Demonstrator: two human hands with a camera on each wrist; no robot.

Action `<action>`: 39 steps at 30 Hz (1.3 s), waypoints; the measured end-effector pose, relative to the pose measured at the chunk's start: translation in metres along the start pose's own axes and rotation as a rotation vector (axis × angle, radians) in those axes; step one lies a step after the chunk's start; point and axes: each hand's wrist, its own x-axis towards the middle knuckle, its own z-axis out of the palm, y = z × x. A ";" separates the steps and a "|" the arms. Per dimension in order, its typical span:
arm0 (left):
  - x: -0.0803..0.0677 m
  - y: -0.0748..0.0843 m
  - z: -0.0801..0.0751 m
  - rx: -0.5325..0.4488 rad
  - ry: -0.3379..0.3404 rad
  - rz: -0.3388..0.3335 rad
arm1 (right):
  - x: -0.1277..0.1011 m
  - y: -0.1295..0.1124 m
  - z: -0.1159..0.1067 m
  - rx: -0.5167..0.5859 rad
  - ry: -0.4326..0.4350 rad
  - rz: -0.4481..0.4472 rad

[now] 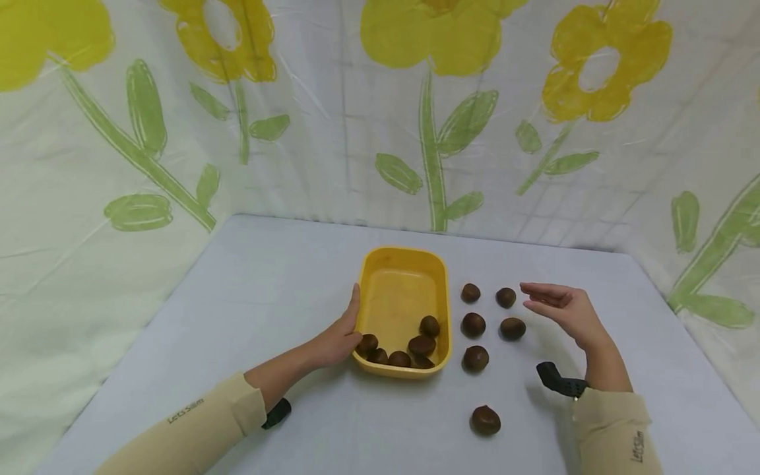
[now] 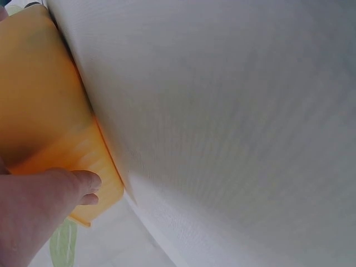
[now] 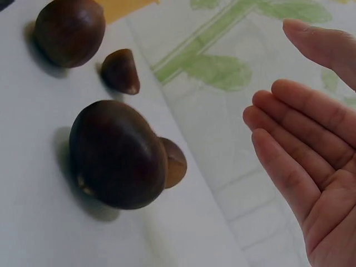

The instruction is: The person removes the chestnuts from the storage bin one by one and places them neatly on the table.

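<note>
Six chestnuts (image 1: 474,324) lay loose on the worktop (image 1: 267,310), right of the yellow tray (image 1: 402,264). Left hand (image 1: 341,336) was pressed flat against the tray's side; right hand (image 1: 564,309) hovered released, empty. Risk judged: round nuts nudged, rolling off. Ample room was left before the edges.

My left hand (image 1: 340,338) covers part of the yellow tub's (image 1: 401,267) near-left wall. The tub's front wall hides the undersides of the chestnuts inside (image 1: 399,358). In my left wrist view the tub (image 2: 39,100) runs off the frame, blurred. Beyond my right palm (image 3: 311,161), one chestnut (image 3: 173,162) sits half hidden behind a bigger chestnut (image 3: 117,154).
</note>
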 end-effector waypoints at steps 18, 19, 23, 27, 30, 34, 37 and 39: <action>0.001 0.000 -0.001 0.016 -0.005 0.003 | 0.016 -0.040 0.000 0.119 -0.039 -0.109; 0.001 0.000 -0.001 0.016 -0.006 0.000 | 0.017 -0.042 0.000 0.116 -0.042 -0.117; 0.001 0.000 -0.001 0.016 -0.011 -0.009 | 0.022 -0.051 0.004 0.098 -0.061 -0.134; 0.000 0.000 -0.001 0.017 -0.009 -0.005 | 0.028 -0.059 0.009 0.077 -0.073 -0.139; -0.001 0.001 -0.001 0.020 -0.009 -0.002 | 0.033 -0.062 0.014 0.056 -0.080 -0.134; -0.001 0.001 -0.001 0.019 -0.010 -0.003 | 0.040 -0.067 0.021 0.041 -0.098 -0.124; -0.001 0.001 -0.001 0.018 -0.005 -0.006 | 0.045 -0.071 0.028 0.044 -0.115 -0.120; -0.001 0.002 -0.001 0.016 -0.002 -0.007 | 0.049 -0.074 0.033 0.051 -0.126 -0.116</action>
